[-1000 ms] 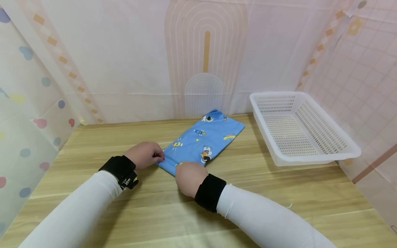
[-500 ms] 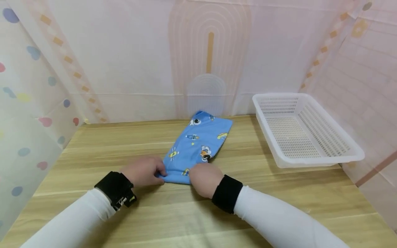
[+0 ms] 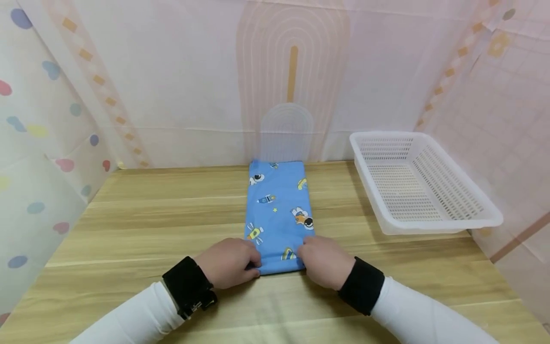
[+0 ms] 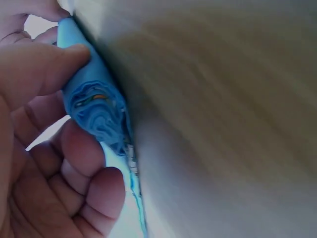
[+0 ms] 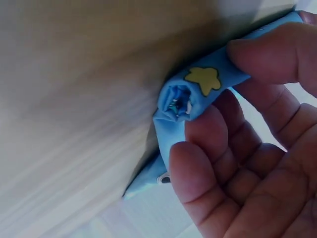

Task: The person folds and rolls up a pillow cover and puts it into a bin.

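Observation:
A blue cloth (image 3: 279,210) printed with astronauts and rockets lies lengthwise on the wooden table, its near edge rolled into a small tube. At the roll's left end, my left hand (image 3: 232,263) grips it between thumb and fingers. The left wrist view shows the thumb on top of the layered roll (image 4: 99,114), fingers curled behind. My right hand (image 3: 326,262) pinches the right end. In the right wrist view that end of the roll (image 5: 178,101) is a hollow spiral beside a yellow star, with the thumb and fingers around the tube.
A white perforated plastic basket (image 3: 434,224) stands at the right of the wooden table (image 3: 172,210). Patterned fabric walls (image 3: 193,86) enclose the back and both sides.
The cloth has swung from slanting to straight and come nearer, and a roll has formed at its near edge. Both hands moved toward the body; the right also went rightward.

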A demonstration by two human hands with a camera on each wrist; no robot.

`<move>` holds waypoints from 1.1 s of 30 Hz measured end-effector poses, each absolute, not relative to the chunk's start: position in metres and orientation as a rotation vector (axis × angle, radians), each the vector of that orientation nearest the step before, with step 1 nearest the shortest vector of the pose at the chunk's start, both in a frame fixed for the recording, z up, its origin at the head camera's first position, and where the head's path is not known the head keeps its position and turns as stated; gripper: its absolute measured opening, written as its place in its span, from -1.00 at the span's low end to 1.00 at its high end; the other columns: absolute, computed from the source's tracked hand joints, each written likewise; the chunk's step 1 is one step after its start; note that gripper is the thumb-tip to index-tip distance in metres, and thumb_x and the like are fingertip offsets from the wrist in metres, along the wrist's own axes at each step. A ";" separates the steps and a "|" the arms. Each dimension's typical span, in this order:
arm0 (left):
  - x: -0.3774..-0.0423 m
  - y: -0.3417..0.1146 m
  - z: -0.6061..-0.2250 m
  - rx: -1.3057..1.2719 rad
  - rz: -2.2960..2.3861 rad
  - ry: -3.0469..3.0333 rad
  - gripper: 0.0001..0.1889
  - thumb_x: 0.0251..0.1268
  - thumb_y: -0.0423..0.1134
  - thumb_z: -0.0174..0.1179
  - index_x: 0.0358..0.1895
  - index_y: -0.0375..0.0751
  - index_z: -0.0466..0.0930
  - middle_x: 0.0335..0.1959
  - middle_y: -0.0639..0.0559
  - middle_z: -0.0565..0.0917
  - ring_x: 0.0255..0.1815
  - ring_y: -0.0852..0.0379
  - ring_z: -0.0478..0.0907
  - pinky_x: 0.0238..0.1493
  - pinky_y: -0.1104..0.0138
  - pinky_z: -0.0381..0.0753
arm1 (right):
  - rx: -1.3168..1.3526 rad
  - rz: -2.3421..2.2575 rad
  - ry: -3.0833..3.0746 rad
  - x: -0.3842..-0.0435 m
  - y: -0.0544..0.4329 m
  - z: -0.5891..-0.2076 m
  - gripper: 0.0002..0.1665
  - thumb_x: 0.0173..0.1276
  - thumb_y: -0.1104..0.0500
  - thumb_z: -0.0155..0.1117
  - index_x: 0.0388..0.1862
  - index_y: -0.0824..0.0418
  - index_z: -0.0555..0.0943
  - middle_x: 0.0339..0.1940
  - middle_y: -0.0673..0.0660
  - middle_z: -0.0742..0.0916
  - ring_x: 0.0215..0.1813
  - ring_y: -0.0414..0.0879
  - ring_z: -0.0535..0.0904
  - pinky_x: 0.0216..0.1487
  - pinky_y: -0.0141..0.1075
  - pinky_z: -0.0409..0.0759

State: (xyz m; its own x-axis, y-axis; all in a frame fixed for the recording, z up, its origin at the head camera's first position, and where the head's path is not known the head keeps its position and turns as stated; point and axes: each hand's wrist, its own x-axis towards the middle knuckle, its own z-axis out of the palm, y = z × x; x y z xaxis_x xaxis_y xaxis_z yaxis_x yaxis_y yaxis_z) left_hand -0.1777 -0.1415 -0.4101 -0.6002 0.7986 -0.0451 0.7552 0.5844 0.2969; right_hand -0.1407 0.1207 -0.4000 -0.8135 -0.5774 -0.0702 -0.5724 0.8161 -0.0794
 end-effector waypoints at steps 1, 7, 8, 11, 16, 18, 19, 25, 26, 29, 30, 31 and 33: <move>-0.177 -0.138 -0.410 1.302 0.366 2.631 -0.84 0.35 -0.13 0.42 -0.42 0.10 0.69 -0.45 0.33 0.56 -0.42 0.38 0.41 -0.28 0.37 0.52 | -0.919 -0.076 2.903 -0.139 0.124 -0.400 -0.89 0.39 0.36 0.34 -0.25 0.20 0.76 -0.41 0.00 0.66 -0.37 -0.19 0.47 -0.30 -0.29 0.57; -0.174 -0.124 -0.405 1.190 0.369 2.607 -0.79 0.39 -0.16 0.37 -0.47 0.11 0.65 -0.50 0.32 0.57 -0.44 0.32 0.43 -0.30 0.33 0.50 | -0.900 -0.132 2.882 -0.135 0.134 -0.399 -0.87 0.34 0.40 0.36 -0.31 0.19 0.75 -0.48 -0.03 0.63 -0.41 -0.20 0.42 -0.31 -0.31 0.53; -0.173 -0.123 -0.404 1.163 0.370 2.612 -0.78 0.39 -0.16 0.37 -0.47 0.11 0.65 -0.50 0.33 0.57 -0.44 0.31 0.43 -0.30 0.33 0.50 | -0.900 -0.152 2.879 -0.135 0.135 -0.399 -0.86 0.33 0.41 0.36 -0.32 0.19 0.75 -0.48 -0.04 0.62 -0.41 -0.21 0.41 -0.31 -0.32 0.53; -0.171 -0.121 -0.404 1.093 0.381 2.632 -0.74 0.39 -0.16 0.37 -0.51 0.11 0.62 -0.54 0.31 0.54 -0.46 0.28 0.42 -0.31 0.32 0.47 | -0.919 -0.176 2.869 -0.136 0.137 -0.398 -0.83 0.34 0.42 0.35 -0.34 0.17 0.73 -0.47 -0.06 0.61 -0.40 -0.23 0.41 -0.30 -0.33 0.54; -0.169 -0.124 -0.409 1.097 0.441 2.652 -0.70 0.39 -0.16 0.37 -0.55 0.13 0.57 -0.55 0.32 0.51 -0.47 0.30 0.41 -0.34 0.34 0.43 | -0.967 -0.201 2.860 -0.134 0.143 -0.398 -0.79 0.36 0.44 0.35 -0.35 0.14 0.71 -0.40 -0.06 0.66 -0.36 -0.25 0.45 -0.25 -0.32 0.59; -0.169 -0.127 -0.411 1.104 0.464 2.657 -0.72 0.41 -0.15 0.36 -0.51 0.14 0.56 -0.54 0.32 0.50 -0.47 0.30 0.40 -0.34 0.35 0.42 | -0.950 -0.230 2.853 -0.135 0.145 -0.399 -0.78 0.37 0.44 0.32 -0.35 0.14 0.70 -0.40 -0.06 0.67 -0.36 -0.24 0.45 -0.25 -0.32 0.60; -0.169 -0.128 -0.411 1.097 0.476 2.658 -0.74 0.42 -0.14 0.35 -0.48 0.15 0.56 -0.53 0.32 0.50 -0.47 0.31 0.41 -0.33 0.36 0.42 | -0.937 -0.243 2.847 -0.136 0.145 -0.400 -0.77 0.38 0.45 0.30 -0.36 0.14 0.69 -0.40 -0.07 0.66 -0.36 -0.24 0.45 -0.25 -0.32 0.59; -0.169 -0.130 -0.413 1.044 0.544 2.644 -0.80 0.43 -0.11 0.37 -0.34 0.20 0.54 -0.47 0.34 0.54 -0.44 0.31 0.44 -0.31 0.37 0.44 | -0.868 -0.283 2.809 -0.142 0.148 -0.403 -0.72 0.35 0.46 0.23 -0.42 0.10 0.64 -0.46 -0.11 0.61 -0.39 -0.24 0.43 -0.27 -0.29 0.56; -0.169 -0.130 -0.413 1.047 0.554 2.640 -0.81 0.44 -0.12 0.37 -0.35 0.21 0.56 -0.46 0.35 0.55 -0.44 0.32 0.45 -0.31 0.37 0.44 | -0.871 -0.285 2.806 -0.143 0.150 -0.404 -0.73 0.35 0.45 0.23 -0.41 0.10 0.64 -0.46 -0.10 0.61 -0.38 -0.24 0.44 -0.26 -0.28 0.58; -0.170 -0.131 -0.415 1.069 0.567 2.646 -0.84 0.45 -0.13 0.35 -0.33 0.21 0.61 -0.42 0.37 0.56 -0.41 0.33 0.46 -0.28 0.37 0.46 | -0.894 -0.288 2.798 -0.142 0.153 -0.403 -0.78 0.37 0.43 0.25 -0.33 0.11 0.66 -0.39 -0.10 0.65 -0.34 -0.25 0.48 -0.18 -0.25 0.63; -0.169 -0.131 -0.416 1.075 0.568 2.652 -0.86 0.47 -0.14 0.34 -0.31 0.20 0.63 -0.40 0.37 0.57 -0.40 0.34 0.46 -0.26 0.37 0.47 | -0.907 -0.288 2.798 -0.142 0.154 -0.403 -0.80 0.38 0.42 0.26 -0.31 0.12 0.66 -0.37 -0.09 0.66 -0.33 -0.25 0.50 -0.16 -0.24 0.64; -0.169 -0.132 -0.416 1.080 0.571 2.659 -0.88 0.47 -0.14 0.34 -0.28 0.19 0.64 -0.38 0.37 0.58 -0.39 0.35 0.47 -0.25 0.37 0.48 | -0.921 -0.292 2.797 -0.142 0.155 -0.403 -0.82 0.39 0.41 0.28 -0.29 0.13 0.66 -0.36 -0.08 0.67 -0.31 -0.24 0.52 -0.14 -0.24 0.66; -0.168 -0.133 -0.415 1.083 0.567 2.675 -0.92 0.47 -0.15 0.34 -0.22 0.17 0.66 -0.34 0.37 0.61 -0.36 0.35 0.47 -0.23 0.37 0.50 | -0.942 -0.292 2.794 -0.142 0.157 -0.403 -0.86 0.40 0.39 0.31 -0.24 0.15 0.66 -0.32 -0.06 0.69 -0.28 -0.23 0.55 -0.10 -0.22 0.68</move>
State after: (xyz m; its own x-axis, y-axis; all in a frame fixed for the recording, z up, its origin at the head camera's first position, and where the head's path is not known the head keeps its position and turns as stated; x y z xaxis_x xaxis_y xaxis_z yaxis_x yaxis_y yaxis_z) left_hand -0.1683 -0.1331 -0.4155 -0.7113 0.7017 -0.0404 0.6248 0.6577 0.4208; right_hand -0.1420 0.1572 -0.4033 -0.7835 -0.6123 -0.1059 -0.5772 0.7803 -0.2408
